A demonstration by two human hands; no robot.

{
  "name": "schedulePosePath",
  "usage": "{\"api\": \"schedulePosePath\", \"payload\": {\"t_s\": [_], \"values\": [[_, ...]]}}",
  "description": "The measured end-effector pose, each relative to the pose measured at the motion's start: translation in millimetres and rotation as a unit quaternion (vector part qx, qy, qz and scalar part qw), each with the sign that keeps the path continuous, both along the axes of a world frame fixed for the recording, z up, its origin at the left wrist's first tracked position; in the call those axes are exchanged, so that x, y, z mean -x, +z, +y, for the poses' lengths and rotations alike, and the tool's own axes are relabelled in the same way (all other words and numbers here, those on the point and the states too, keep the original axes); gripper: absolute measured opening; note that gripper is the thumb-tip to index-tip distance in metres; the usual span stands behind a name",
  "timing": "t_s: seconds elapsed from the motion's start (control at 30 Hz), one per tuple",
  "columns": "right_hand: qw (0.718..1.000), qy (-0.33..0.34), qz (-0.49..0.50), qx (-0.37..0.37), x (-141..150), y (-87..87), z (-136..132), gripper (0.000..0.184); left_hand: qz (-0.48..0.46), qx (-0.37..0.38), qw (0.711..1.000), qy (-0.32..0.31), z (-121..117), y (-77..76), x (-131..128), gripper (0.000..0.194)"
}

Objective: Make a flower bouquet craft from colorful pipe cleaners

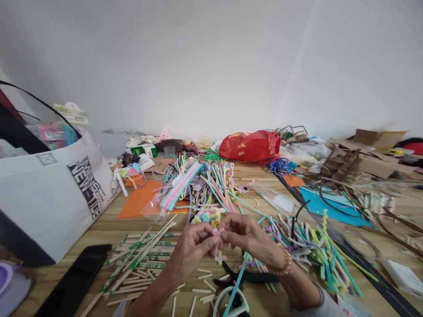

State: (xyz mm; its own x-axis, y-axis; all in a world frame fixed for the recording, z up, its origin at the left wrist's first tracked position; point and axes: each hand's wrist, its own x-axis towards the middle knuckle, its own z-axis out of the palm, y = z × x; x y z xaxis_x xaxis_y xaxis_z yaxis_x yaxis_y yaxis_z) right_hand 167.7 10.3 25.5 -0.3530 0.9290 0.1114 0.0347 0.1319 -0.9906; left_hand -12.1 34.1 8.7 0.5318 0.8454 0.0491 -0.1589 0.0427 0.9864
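Observation:
Between my two hands, above the middle of the table, is a small pink pipe cleaner (217, 232) bent into a curled shape, with pale ends hanging below the fingers. My left hand (194, 246) is closed, pinching it between thumb and index finger. From the other side my right hand (246, 235), with a beaded bracelet at its wrist, also pinches it. Under the hands lie dark-handled pliers (259, 277), white-handled scissors (244, 304) and a long light-blue pipe cleaner (237, 284). Just behind the fingers sits a yellow and blue fuzzy piece (208, 216), partly hidden.
Wooden sticks (139, 279) and a black phone (76, 281) lie to the left, beside a white bag (49, 193). Pipe cleaner bundles are piled ahead (180, 187) and at right (310, 242). A red bag (251, 147) and cardboard (380, 154) stand near the wall.

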Motion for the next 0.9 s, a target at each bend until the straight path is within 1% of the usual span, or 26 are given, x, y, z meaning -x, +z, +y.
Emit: {"api": "schedulePosePath", "payload": {"t_s": [0.17,0.3,0.47,0.63,0.73,0.83,0.9], "values": [[1.000,0.007,0.004,-0.016,-0.2,1.3,0.0,0.028,0.008,0.004,1.000,0.004,-2.7,2.9,-1.9,0.029],[1.000,0.009,-0.007,-0.025,-1.8,3.9,-0.4,0.028,0.013,-0.012,1.000,-0.007,-3.8,3.8,-2.2,0.029],[1.000,0.008,-0.023,-0.014,-4.3,3.6,0.4,0.031,0.017,-0.016,0.999,-0.023,-4.9,5.6,-1.0,0.029],[1.000,0.018,-0.007,-0.010,-4.4,0.5,0.8,0.027,0.006,0.023,0.998,-0.049,-3.5,5.2,0.6,0.025],[1.000,0.029,0.009,-0.008,-4.3,1.5,-0.2,0.024,-0.013,0.044,0.996,-0.078,-2.4,2.7,2.4,0.023],[0.998,0.046,0.033,-0.004,-2.6,2.8,-0.9,0.024,-0.037,0.091,0.988,-0.120,-2.6,1.2,3.1,0.021],[0.998,0.047,0.042,0.000,0.3,1.6,-0.7,0.025,-0.065,0.131,0.981,-0.126,-2.6,0.3,2.2,0.021]]}}
